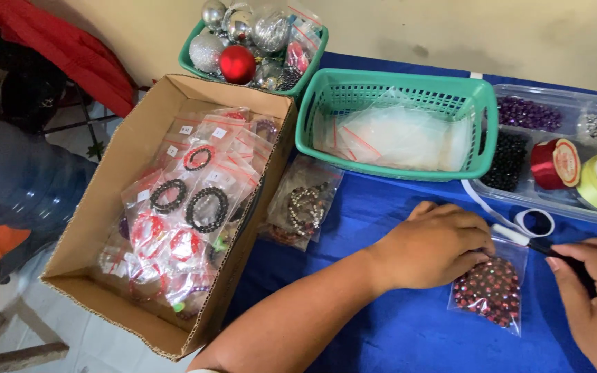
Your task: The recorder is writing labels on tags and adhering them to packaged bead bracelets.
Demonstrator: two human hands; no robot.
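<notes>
A small clear zip bag with a dark red bead bracelet (489,290) lies on the blue table cloth (381,331). My left hand (430,245) rests palm down on the bag's upper left edge, fingers bent over it. My right hand (595,297) comes in from the right and grips a black pen (554,252) whose white tip points at the bag's top strip.
A cardboard box (98,228) full of bagged bracelets stands at the left. Beside it lie more bagged bracelets (303,207). A green basket (481,103) holds empty zip bags. Another green basket (195,69) holds ornaments. A clear tray (575,207) with beads and ribbon spools sits at right.
</notes>
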